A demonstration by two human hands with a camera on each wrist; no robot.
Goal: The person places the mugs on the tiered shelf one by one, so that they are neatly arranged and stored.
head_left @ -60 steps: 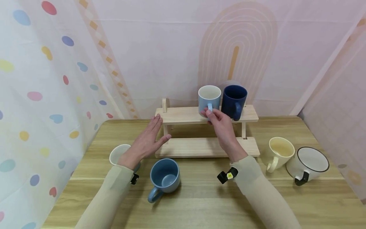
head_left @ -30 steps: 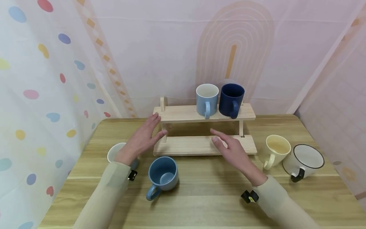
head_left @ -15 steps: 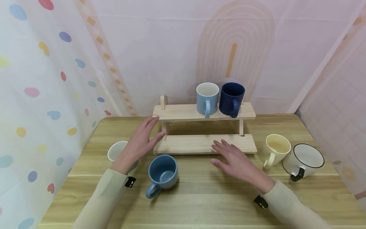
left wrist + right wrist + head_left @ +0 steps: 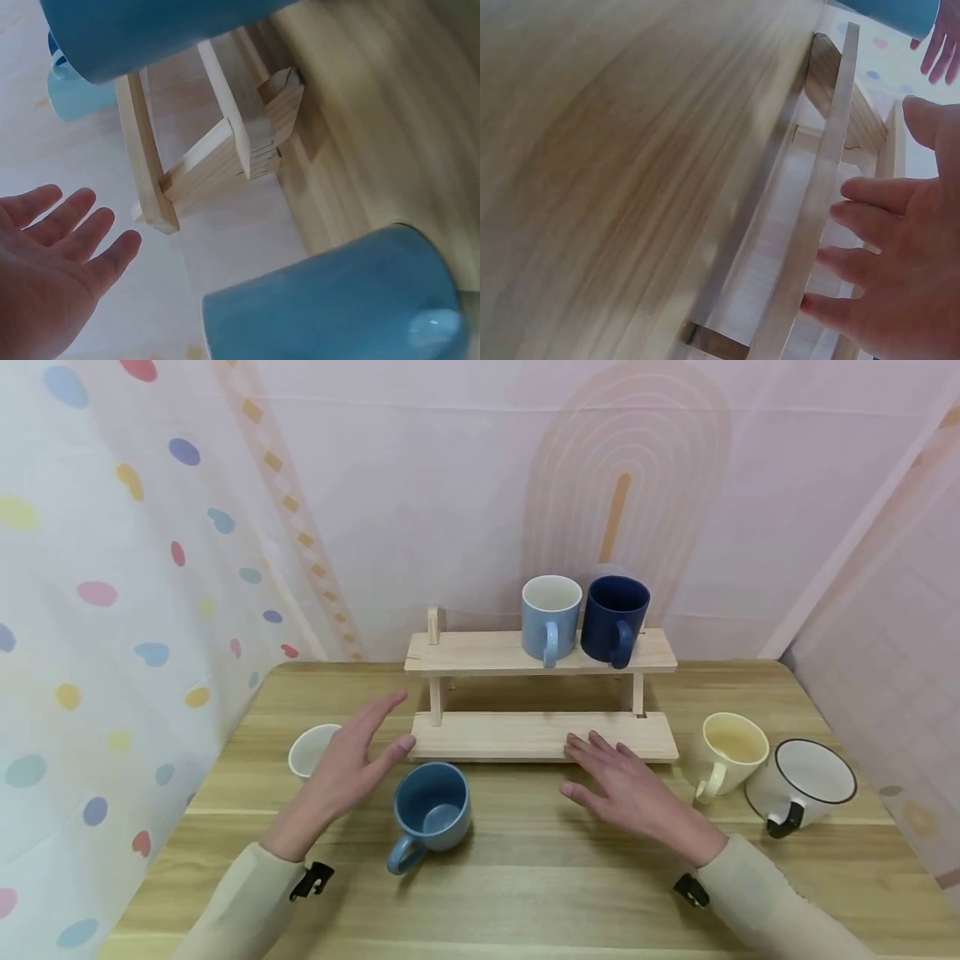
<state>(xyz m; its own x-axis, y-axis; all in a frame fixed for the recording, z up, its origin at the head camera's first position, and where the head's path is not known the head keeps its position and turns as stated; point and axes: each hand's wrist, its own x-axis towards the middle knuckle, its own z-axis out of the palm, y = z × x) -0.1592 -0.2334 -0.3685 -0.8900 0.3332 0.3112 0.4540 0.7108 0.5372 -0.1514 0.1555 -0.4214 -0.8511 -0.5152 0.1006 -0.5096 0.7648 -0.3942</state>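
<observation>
A: What is seen of the hands?

B: Nothing is held by either. The left hand is spread with straight fingers above the wooden table, between the medium-blue mug and a white cup that is partly hidden behind it. The right hand is laid flat, fingers fanned, with its fingertips at the front edge of the lower board of the two-tier wooden rack; whether the board is actually touched cannot be told.

A: Where is the medium-blue mug placed?

B: It is stood upright on the table, just in front of the rack's left end, with its handle turned toward the person. It is the nearest thing to the left hand.

A: How would it be expected to handle?

B: A glazed ceramic body is suggested, so it is judged stiff, moderately heavy, smooth enough to slip, and liable to chip if knocked against the rack. The handle would best be hooked, or the wall wrapped from the side.

A: How many mugs are counted?

B: Six in all. Two are stood side by side on the upper shelf: a light-blue mug and a navy mug. Four are left on the table: the medium-blue one, the white cup, a cream mug and a white mug with a black rim and handle. One rack is seen.
</observation>
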